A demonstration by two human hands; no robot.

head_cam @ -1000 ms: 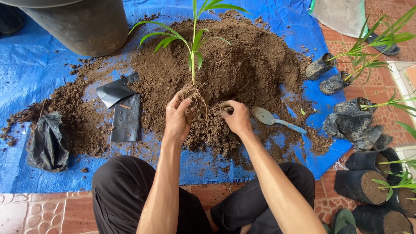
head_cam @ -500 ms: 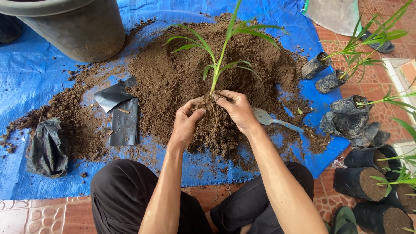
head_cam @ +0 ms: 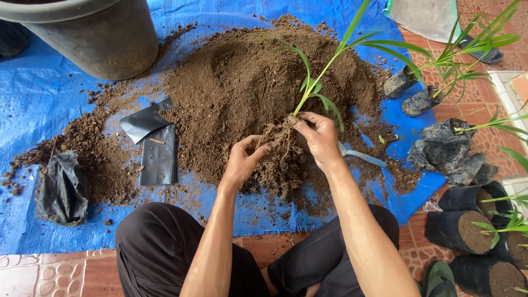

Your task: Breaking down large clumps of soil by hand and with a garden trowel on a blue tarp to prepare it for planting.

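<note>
- Blue tarpaulin (head_cam: pixel 33 110) covers a tiled floor and carries a broad mound of brown soil (head_cam: pixel 231 93), with a large dark pot (head_cam: pixel 93 38) at its far left corner.
- Over the last second the seedling (head_cam: pixel 316 82) has come up out of the heap; its green leaves now lean right and its root clump (head_cam: pixel 278 136) hangs clear above the soil, so the plant appears freed for handling.
- Right hand (head_cam: pixel 319 137) pinches the stem base, fingers closed around it.
- Left hand (head_cam: pixel 242 159) cups the roots from below, fingers (head_cam: pixel 252 144) curled loosely against the dangling strands.
- Black nursery bags (head_cam: pixel 459 228) stand to the right, a small trowel (head_cam: pixel 360 155) just beside the right wrist.
</note>
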